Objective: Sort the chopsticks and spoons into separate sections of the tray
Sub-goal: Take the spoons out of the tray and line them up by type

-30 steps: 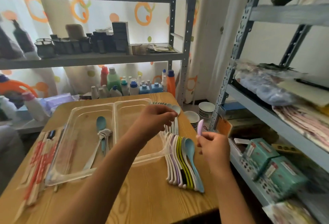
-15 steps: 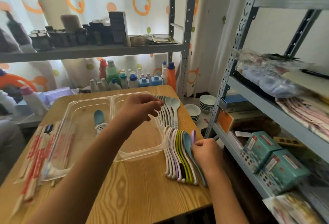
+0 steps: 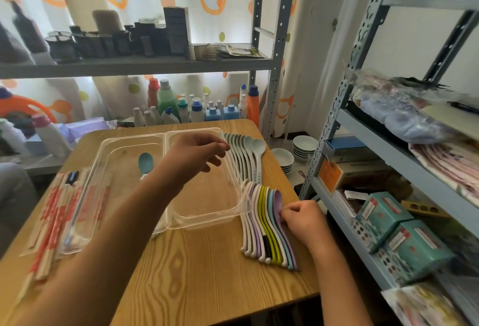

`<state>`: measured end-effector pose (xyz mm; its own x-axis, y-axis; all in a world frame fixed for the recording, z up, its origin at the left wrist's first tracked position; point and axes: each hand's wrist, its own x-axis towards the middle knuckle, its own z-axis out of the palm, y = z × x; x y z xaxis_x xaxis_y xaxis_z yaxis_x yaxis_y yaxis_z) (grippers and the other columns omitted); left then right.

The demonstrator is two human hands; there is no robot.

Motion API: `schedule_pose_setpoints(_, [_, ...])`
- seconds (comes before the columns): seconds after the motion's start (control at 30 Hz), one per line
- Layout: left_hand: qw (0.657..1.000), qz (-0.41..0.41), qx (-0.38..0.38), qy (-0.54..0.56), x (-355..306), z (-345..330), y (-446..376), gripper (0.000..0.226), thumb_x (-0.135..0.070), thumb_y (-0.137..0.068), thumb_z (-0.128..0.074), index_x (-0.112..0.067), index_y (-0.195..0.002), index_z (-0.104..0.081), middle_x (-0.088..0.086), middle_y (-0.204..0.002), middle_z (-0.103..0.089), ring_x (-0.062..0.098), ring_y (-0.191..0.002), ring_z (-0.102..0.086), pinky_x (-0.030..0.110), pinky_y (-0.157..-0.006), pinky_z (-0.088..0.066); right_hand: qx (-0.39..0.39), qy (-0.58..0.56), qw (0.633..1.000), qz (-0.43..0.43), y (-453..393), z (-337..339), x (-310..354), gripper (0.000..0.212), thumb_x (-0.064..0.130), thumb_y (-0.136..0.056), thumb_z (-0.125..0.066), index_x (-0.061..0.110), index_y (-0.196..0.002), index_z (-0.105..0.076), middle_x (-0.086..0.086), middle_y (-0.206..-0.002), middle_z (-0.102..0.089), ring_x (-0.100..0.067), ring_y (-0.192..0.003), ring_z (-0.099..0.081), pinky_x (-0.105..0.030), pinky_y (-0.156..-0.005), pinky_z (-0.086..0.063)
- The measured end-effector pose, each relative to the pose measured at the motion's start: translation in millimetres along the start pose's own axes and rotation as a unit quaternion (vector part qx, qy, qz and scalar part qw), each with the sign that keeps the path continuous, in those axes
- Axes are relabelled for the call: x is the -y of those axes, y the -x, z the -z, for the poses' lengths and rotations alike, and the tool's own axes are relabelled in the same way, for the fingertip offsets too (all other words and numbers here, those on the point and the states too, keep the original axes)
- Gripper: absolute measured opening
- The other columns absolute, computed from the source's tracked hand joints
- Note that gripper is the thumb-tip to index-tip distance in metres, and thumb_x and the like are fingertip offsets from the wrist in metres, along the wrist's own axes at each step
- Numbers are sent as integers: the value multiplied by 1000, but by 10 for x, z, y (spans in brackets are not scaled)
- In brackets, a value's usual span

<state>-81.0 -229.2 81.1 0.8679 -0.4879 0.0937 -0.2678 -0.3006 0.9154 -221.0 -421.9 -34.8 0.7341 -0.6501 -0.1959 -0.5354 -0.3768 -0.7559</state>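
A clear two-section tray [image 3: 234, 183] lies on the wooden table. Its left section holds a teal spoon [image 3: 146, 161], partly hidden by my left forearm. My left hand [image 3: 199, 154] hovers over the right section with loosely curled fingers and holds nothing. A row of coloured spoons [image 3: 261, 224] lies just right of the tray. My right hand [image 3: 303, 220] pinches the purple spoon [image 3: 278, 202] at the right end of that row. Pale green spoons [image 3: 247, 155] are fanned out behind them. Paper-wrapped chopsticks [image 3: 58, 213] lie left of the tray.
Metal shelving [image 3: 334, 107] stands close along the table's right side, with teal boxes [image 3: 399, 232] on its lower shelf. Bottles [image 3: 197, 110] line the floor behind the table. Stacked bowls [image 3: 303, 145] sit on the floor at the back right.
My right hand has come down from mid-air and brought the purple spoon onto the right end of the coloured row. My left hand has drifted left, over the tray's right section.
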Motion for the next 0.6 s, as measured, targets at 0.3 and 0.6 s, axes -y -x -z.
schedule_pose_setpoints(0.3, [1000, 16, -15, -4, 53, 85, -1, 13, -17, -94, -60, -20, -91, -72, 0, -85, -72, 12, -75, -66, 23, -65, -55, -36, -101, 994, 13, 41, -18, 119, 25, 13, -89, -60, -1, -71, -70, -12, -69, -65, -16, -64, -57, -29, -60, -47])
schedule_pose_setpoints(0.6, [992, 60, -81, -81, 478, 763, 218, 12, -19, -93, -61, -21, -89, -72, -2, -81, -72, 15, -76, -67, 28, -68, -54, 57, -300, 943, 130, 225, -320, 949, 19, 2, -89, -61, 12, -84, -77, -6, -75, -74, -11, -52, -46, -24, -54, -38])
